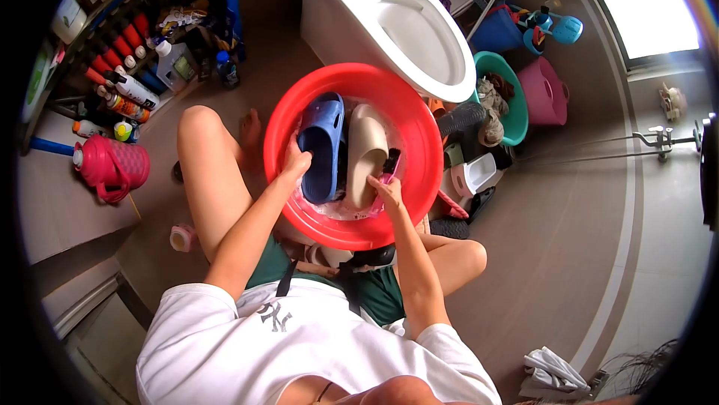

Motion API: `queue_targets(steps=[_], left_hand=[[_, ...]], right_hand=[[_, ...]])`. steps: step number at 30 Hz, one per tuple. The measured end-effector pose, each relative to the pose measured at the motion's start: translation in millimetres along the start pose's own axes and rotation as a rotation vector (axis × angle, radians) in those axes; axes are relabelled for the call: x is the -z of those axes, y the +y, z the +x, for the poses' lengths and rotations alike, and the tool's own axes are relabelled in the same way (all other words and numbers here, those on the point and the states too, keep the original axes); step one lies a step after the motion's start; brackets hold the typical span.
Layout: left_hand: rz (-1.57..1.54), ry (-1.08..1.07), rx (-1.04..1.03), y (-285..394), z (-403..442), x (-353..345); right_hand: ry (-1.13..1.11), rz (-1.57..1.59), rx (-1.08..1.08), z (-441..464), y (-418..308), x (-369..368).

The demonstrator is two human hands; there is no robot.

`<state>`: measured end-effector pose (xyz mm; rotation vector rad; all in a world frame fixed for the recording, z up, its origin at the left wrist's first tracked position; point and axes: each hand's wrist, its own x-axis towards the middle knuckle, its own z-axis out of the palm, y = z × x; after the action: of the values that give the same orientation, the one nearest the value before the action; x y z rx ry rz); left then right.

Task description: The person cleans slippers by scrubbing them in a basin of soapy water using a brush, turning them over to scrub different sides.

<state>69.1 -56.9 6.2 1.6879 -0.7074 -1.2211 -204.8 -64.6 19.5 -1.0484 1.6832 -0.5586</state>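
A large red basin (428,169) sits in front of me with soapy water in it. Inside it a blue slipper (323,161) lies on the left and a beige slipper (366,146) beside it on the right. My left hand (297,159) grips the blue slipper's left edge, thumb on top. With my right hand (386,194) I hold a pink brush (392,168) with dark bristles, close against the right side of the beige slipper. Whether those fingers also grip that slipper is hard to tell.
A white toilet (419,38) stands just behind the basin. Behind right are a teal basin (517,113) with cloths and a pink bucket (543,90). Shoes lie right of the red basin. Bottles fill a shelf (97,23) at left, above a pink jug (112,167).
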Motion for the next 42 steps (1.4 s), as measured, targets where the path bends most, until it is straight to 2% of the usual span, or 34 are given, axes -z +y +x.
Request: queue_targets(steps=[1,3,6,8,11,13,15,17,20,23,24,25,27,29,31,32,35,38,40,42], left_hand=[[-0.016,0.007,-0.046,17,-9,2],[-0.009,0.03,-0.122,24,-11,0],[0.073,0.043,-0.191,15,-3,-3],[0.139,0.001,-0.236,13,0,-5],[0.167,-0.155,-0.118,25,-10,-7],[0.238,-0.06,-0.257,32,-16,-7],[0.246,0.017,-0.463,27,-13,-6],[0.303,0.102,-0.548,24,-9,-6],[0.461,0.335,-0.713,39,-21,-8],[0.525,0.308,-0.74,66,-43,-3],[0.522,0.288,-0.789,65,-44,-1],[0.346,0.225,-0.621,58,-43,-6],[-0.003,0.097,-0.28,36,-36,-18],[-0.107,0.073,-0.089,40,-29,-22],[-0.212,0.051,0.106,46,-17,-26],[-0.497,-0.108,0.174,42,-4,-25],[-0.902,-0.214,0.174,24,29,-27],[-1.022,-0.339,0.015,49,30,-23],[-1.108,-0.39,0.106,76,23,-21],[-1.12,-0.45,0.121,132,-1,-10]], right_hand=[[-0.027,0.059,-0.035,-3,9,-3],[0.069,0.113,0.023,-11,19,-13],[0.25,0.281,0.192,-9,16,-24],[0.363,0.243,0.196,6,21,-27],[0.536,0.084,0.141,21,16,-25],[0.641,0.039,0.157,23,10,-20],[0.802,-0.08,0.039,22,2,-10],[0.85,-0.201,0.241,36,31,12],[0.921,-0.522,0.747,7,16,21],[0.579,-0.219,0.582,-21,10,13],[0.34,0.037,0.346,-45,-16,6],[0.219,0.177,0.296,-55,-22,-2],[0.07,0.248,0.238,-67,-33,-18],[0.011,0.288,0.181,-69,-33,-36],[-0.019,0.219,0.161,-78,-41,-49],[-0.02,0.183,0.171,-73,-29,-56],[-0.08,-0.09,0.303,-62,2,-61],[-0.114,-0.306,0.457,-94,-28,-54],[-0.114,-0.486,0.598,-112,-34,-46],[-0.277,-0.831,0.478,-131,-59,-32]])
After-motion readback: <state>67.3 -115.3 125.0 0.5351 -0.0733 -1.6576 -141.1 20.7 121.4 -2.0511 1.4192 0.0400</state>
